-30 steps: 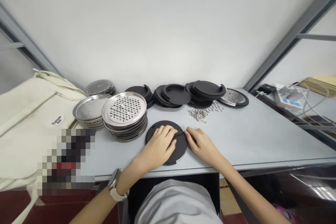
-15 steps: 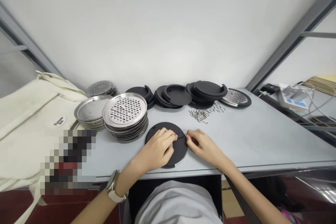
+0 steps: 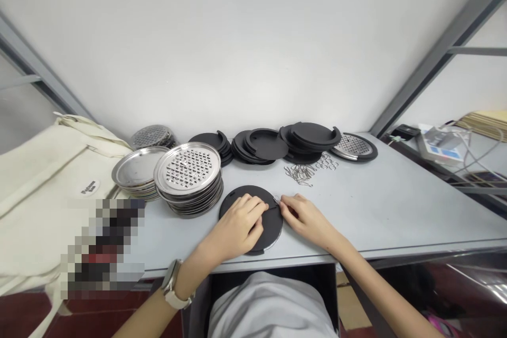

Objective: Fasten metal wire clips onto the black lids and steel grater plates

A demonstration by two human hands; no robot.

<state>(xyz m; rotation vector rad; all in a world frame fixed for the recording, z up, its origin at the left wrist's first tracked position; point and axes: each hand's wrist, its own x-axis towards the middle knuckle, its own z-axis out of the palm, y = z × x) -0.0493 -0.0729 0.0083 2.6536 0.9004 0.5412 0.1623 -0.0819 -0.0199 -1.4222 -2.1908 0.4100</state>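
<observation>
A round black disc (image 3: 241,195) lies flat near the table's front edge, with a thin silvery rim along its lower right. Pressed on top of it is my left hand (image 3: 241,222), fingers curled; a thin dark line shows at its fingertips, and what they hold, if anything, is hidden. My right hand (image 3: 303,219) is closed in a pinch at the disc's right edge, on a small wire hook (image 3: 277,199). Beyond the hands lie a pile of wire hooks (image 3: 300,173) and some wire rings (image 3: 327,162).
Stacked metal grater discs (image 3: 188,171) and plain metal discs (image 3: 137,166) stand left. Black round holders (image 3: 265,143) are piled along the wall. A grater disc in a black holder (image 3: 354,147) lies back right. A cream bag (image 3: 47,179) covers the left side.
Both hands stay in almost the same place on the disc. The wire hook by the right fingertips has shifted slightly left. The camera view has moved a little.
</observation>
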